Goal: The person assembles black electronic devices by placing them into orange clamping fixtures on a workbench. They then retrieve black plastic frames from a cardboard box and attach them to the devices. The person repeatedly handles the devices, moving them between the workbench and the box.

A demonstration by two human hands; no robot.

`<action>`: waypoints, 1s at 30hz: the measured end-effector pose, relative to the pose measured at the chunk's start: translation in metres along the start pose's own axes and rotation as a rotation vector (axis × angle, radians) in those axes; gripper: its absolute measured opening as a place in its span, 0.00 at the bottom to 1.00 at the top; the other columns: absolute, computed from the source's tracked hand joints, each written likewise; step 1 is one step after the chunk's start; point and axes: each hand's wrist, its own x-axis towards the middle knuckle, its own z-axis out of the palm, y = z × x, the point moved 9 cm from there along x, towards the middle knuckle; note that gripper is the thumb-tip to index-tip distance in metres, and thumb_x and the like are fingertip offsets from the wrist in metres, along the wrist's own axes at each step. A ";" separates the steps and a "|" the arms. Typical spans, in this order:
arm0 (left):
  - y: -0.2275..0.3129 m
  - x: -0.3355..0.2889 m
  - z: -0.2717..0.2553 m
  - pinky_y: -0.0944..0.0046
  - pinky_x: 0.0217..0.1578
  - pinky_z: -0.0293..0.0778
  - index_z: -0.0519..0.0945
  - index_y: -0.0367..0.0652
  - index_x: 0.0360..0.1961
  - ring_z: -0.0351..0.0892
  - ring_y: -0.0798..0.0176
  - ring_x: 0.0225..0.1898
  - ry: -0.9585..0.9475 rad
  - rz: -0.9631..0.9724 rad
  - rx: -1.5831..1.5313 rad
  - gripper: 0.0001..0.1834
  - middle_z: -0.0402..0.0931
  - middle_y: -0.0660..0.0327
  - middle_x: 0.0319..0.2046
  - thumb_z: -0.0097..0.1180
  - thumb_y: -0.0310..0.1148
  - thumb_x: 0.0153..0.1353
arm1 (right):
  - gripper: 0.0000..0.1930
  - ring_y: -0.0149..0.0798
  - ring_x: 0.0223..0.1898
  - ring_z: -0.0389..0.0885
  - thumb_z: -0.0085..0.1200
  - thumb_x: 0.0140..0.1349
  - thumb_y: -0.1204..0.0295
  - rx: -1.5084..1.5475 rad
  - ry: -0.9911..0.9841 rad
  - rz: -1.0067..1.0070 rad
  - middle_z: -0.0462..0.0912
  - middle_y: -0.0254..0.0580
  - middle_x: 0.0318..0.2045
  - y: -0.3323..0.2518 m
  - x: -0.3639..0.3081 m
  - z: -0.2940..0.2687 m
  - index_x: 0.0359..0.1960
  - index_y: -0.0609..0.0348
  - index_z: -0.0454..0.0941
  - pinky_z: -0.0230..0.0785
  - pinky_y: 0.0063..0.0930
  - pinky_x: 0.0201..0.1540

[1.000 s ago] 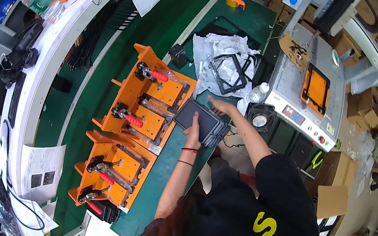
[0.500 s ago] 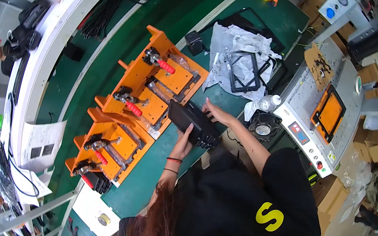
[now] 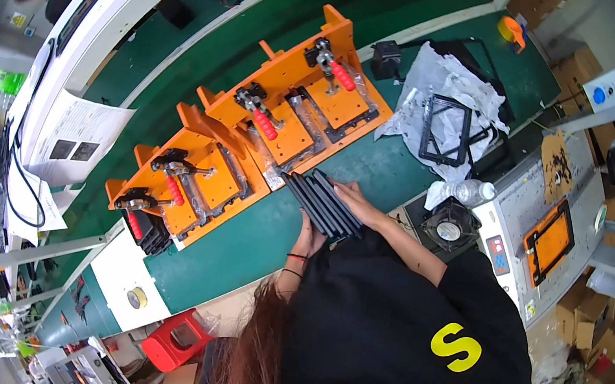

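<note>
"Several dark flat pieces (image 3: 322,208) make up that stack. Where is it?"

"Tilted over the near edge of the green bench (image 3: 229,266), close to the black shirt (image 3: 400,317). I can't tell whether it touches the bench."

"And the hands?"

"Both are closed around it. The left hand (image 3: 307,235) grips from six o'clock, fingers partly hidden; the right hand (image 3: 354,200) is curled against the edge at two o'clock."

"What lies around it?"

"Taking the stack as the dial's centre, one orange fixture (image 3: 340,109) with red-handled clamps stands at eleven and another orange jig (image 3: 217,182) at nine. Between one and two, a black frame (image 3: 434,124) lies on a crumpled white sheet (image 3: 423,82)."

"At three?"

"A black fan (image 3: 448,230), with a clear bottle (image 3: 470,192) just beside it. Down at seven is a red stool (image 3: 165,344)."
</note>
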 end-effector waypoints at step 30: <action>0.110 -0.413 -0.274 0.59 0.63 0.56 0.35 0.44 0.70 0.52 0.57 0.66 0.502 0.904 0.117 0.49 0.46 0.51 0.67 0.57 0.43 0.61 | 0.35 0.43 0.62 0.62 0.44 0.64 0.57 -0.130 -1.158 0.410 0.56 0.52 0.64 -0.082 -0.076 0.530 0.68 0.59 0.45 0.57 0.34 0.62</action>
